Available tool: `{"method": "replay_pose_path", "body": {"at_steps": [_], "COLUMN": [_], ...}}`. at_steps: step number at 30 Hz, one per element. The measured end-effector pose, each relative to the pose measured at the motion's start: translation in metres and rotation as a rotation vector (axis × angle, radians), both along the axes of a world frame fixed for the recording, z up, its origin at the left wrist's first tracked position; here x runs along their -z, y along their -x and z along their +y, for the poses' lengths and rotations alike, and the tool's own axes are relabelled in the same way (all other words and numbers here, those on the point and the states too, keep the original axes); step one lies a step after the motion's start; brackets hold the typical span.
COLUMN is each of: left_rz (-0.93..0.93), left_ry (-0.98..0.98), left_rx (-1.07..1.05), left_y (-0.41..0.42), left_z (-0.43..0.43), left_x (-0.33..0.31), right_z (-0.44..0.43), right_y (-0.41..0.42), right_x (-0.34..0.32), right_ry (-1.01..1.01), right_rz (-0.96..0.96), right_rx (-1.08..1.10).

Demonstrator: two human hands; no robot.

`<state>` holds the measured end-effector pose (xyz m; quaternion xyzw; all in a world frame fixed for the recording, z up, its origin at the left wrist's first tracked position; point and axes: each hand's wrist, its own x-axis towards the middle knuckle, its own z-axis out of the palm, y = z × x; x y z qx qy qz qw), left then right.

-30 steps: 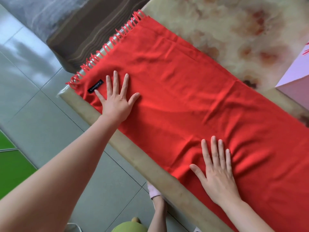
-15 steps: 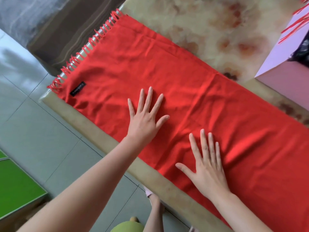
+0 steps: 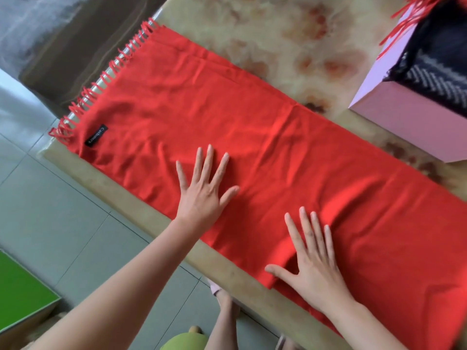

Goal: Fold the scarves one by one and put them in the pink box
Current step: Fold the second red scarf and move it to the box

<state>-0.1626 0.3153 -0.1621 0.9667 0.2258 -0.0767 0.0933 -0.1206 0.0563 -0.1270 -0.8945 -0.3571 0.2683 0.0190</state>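
- The red scarf (image 3: 252, 137) lies spread along the marbled surface (image 3: 290, 41), its fringe (image 3: 101, 89) at the far-left end overhanging the edge and a black label (image 3: 95, 136) just beside it.
- Risk: the cloth is soft and still creased around the hands; a fold made over those ripples would likely come out crooked or bulky for the box.
- Risk: the near edge runs close to the surface's rim, so a careless pull could drag the scarf off toward the floor.
- The left hand (image 3: 202, 195) rests flat on the scarf's middle, fingers splayed wide, holding nothing.
- The right hand (image 3: 313, 271) presses flat too, fingers spread, at the near edge where a layered corner shows under the thumb.
- The pink box (image 3: 404, 122) stands far right, well apart from both hands, with a dark patterned scarf (image 3: 434, 66) already inside and red fringe trailing over its rim.
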Motion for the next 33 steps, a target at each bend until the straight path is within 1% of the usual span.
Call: {"method": "replay_pose_path", "body": {"at_steps": [2, 4, 7, 9, 12, 15, 17, 19, 23, 25, 27, 30, 33], "left_rz": [0.037, 0.026, -0.075, -0.122, -0.033, 0.071, 0.097, 0.106, 0.065, 0.04, 0.067, 0.136, 0.15], "left_ry": [-0.003, -0.016, 0.008, 0.074, 0.098, 0.023, 0.002, -0.006, 0.017, 0.044, 0.077, 0.076, 0.06], "left_rx": [-0.006, -0.032, 0.011, 0.086, 0.158, 0.199, 0.219, 0.219, 0.149, 0.205, 0.274, 0.247, 0.247], "left_y": [0.01, 0.01, 0.005, 0.008, 0.02, 0.03, 0.032, 0.03, 0.027, 0.027, 0.027, 0.027, 0.028], "left_z": [-0.006, -0.008, -0.029, -0.058, -0.104, -0.115, -0.11, -0.11, -0.132, -0.158, -0.19, -0.217, -0.215], "left_x": [0.009, 0.01, -0.003, -0.01, -0.006, 0.004, 0.007, 0.007, -0.003, -0.009, -0.009, -0.002, 0.003], "right_z": [-0.01, -0.023, -0.046, -0.063, -0.092, -0.123, -0.139, -0.151, -0.164, -0.177, -0.196, -0.226, -0.252], "right_y": [0.005, 0.004, -0.002, -0.003, 0.005, 0.01, 0.011, 0.013, 0.02, 0.024, 0.027, 0.03, 0.032], "right_x": [0.003, 0.002, -0.005, -0.006, 0.004, 0.01, 0.008, 0.006, 0.004, 0.007, 0.011, 0.013, 0.009], "right_ry": [-0.003, -0.041, -0.09, -0.042, 0.117, 0.192, 0.194, 0.151, 0.045, 0.067, 0.119, 0.154, 0.152], "right_rz": [0.004, 0.009, -0.018, -0.038, -0.016, 0.017, 0.028, 0.023, -0.012, -0.01, 0.004, 0.041, 0.071], "right_rx": [-0.023, -0.014, 0.09, 0.121, 0.069, 0.059, 0.068, 0.087, 0.17, 0.193, 0.206, 0.285, 0.3]}}
